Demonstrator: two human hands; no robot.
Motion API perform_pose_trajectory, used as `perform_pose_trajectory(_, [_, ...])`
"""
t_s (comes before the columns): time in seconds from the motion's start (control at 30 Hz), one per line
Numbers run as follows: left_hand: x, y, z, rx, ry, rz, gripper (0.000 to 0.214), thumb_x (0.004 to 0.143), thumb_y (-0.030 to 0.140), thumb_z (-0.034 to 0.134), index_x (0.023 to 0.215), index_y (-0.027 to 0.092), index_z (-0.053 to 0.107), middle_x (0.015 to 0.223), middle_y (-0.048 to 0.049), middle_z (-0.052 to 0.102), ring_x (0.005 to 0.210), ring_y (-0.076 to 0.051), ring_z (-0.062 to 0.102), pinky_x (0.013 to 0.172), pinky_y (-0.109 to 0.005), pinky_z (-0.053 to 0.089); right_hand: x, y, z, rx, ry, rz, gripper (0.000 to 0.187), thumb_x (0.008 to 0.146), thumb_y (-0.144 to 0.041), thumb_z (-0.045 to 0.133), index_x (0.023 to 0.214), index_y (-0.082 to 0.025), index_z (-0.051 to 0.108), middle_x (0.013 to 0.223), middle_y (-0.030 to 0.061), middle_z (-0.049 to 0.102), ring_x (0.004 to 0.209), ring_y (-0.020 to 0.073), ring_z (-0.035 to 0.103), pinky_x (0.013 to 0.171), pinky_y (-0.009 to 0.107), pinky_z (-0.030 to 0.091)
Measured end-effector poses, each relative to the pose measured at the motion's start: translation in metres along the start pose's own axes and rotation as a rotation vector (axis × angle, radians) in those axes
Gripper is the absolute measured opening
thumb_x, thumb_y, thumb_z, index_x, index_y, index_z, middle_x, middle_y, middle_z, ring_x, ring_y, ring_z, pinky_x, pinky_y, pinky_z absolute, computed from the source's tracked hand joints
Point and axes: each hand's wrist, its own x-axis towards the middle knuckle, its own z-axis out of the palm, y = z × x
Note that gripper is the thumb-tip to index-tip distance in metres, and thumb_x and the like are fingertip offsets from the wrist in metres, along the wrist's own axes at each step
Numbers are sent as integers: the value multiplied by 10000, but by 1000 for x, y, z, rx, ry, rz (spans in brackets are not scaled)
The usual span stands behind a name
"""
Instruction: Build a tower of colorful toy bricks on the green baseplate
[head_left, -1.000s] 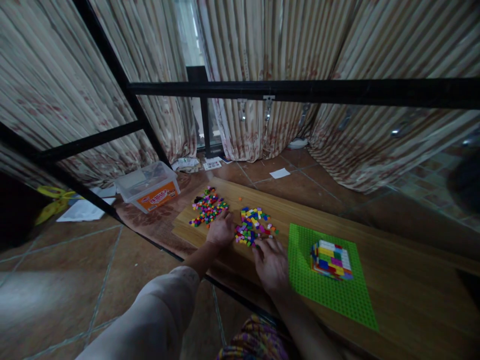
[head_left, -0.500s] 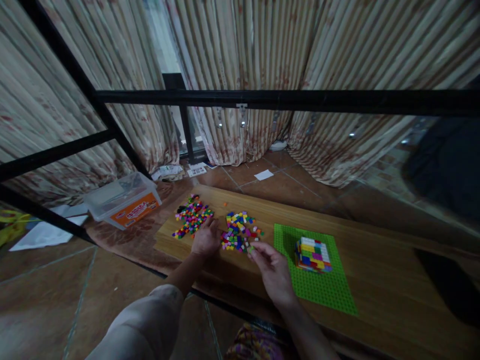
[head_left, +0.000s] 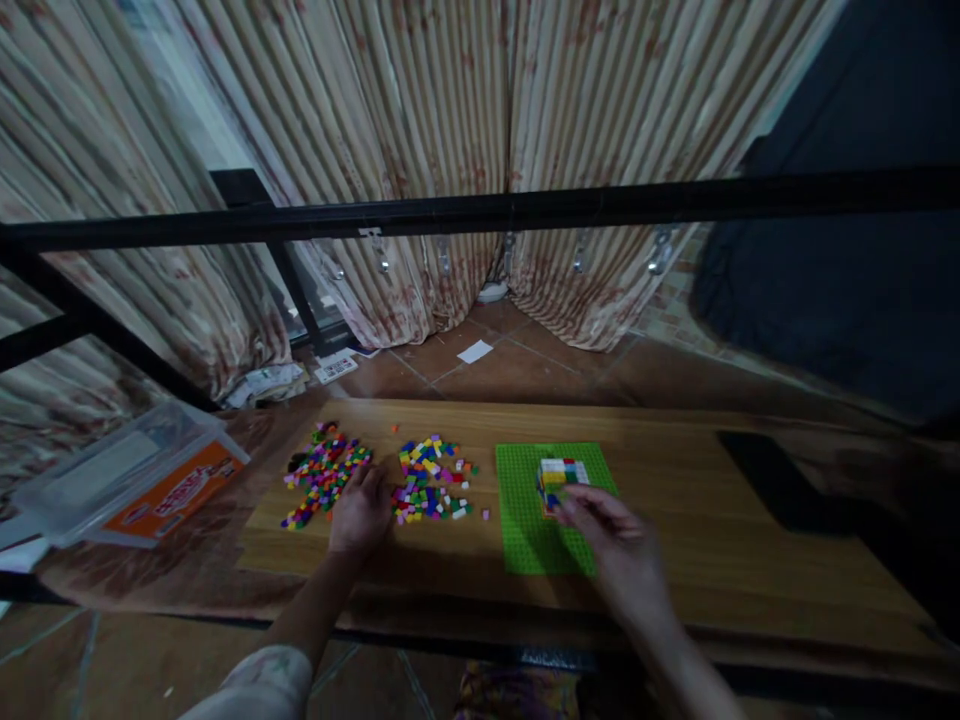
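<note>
My right hand (head_left: pixel 619 540) is over the green studded baseplate (head_left: pixel 517 510), thumb and forefinger pinched on a small toy brick, greenish and mostly hidden by the fingertips. Those fingertips are at the near side of a block (head_left: pixel 561 467) built from many coloured bricks, which stands on the baseplate and is partly covered by the hand. My left hand (head_left: pixel 361 512) lies on the wooden board with its fingers a little apart and nothing visible in them. It rests between a large heap of small mixed bricks (head_left: pixel 330 475) and a looser pile of bricks (head_left: pixel 431 480).
A clear plastic box (head_left: pixel 176 470) with an orange label stands left of the wooden board (head_left: pixel 675 450). A dark flat object (head_left: pixel 780 485) lies on the board's right part. Beyond it, a black metal bar (head_left: pixel 450 213) crosses in front of striped curtains (head_left: pixel 420 120).
My right hand has moved right, from beside the loose pile to the built block, carrying the small brick. My left hand remains by the piles. The view has turned right.
</note>
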Motion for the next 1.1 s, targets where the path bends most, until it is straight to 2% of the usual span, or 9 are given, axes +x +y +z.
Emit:
perform_pose_trajectory(0.17, [1,3,-3,14,-7,-7,251,889,248,431,1040,189,621,1085,-81,633,951,-204,641,770,-283,509,17,-7,-24,22,93,-36,335,585,-368,823,877,-237,725,751,-8,688,676,143,627,675,304,533])
perform_pose_trajectory(0.4, [2,2,-4,46,4,3,254,882,225,433,1042,194,628,1092,-88,633,893,-206,638,722,-295,501,38,-1,-40,-70,150,-86,352,565,-423,813,839,-222,726,783,19,705,726,174,631,707,338,525])
perform_pose_trajectory(0.5, [2,0,-2,52,5,7,244,891,233,432,1024,193,633,1071,-86,637,883,-202,636,705,-289,495,55,0,-46,-151,95,-127,336,605,-451,779,846,-221,735,825,32,718,768,184,635,759,356,510])
perform_pose_trajectory(0.7, [3,-2,-2,44,-4,16,238,893,246,440,1023,182,628,1063,-86,631,858,-197,633,682,-286,487,86,7,-50,-300,-98,-146,304,661,-427,740,900,-239,751,989,45,715,921,208,636,825,356,483])
perform_pose_trajectory(0.83, [3,0,-3,41,-4,7,237,893,238,443,1029,191,631,1046,-77,632,846,-189,629,681,-283,478,93,14,-49,-288,-208,-109,318,654,-425,747,910,-236,752,960,34,714,887,197,642,813,352,494])
perform_pose_trajectory(1.1, [2,1,-4,64,-10,13,252,896,237,424,1048,196,620,1082,-78,622,840,-191,637,662,-275,476,94,12,-47,-242,-238,-21,316,633,-415,766,894,-237,751,887,14,729,778,166,646,765,330,495])
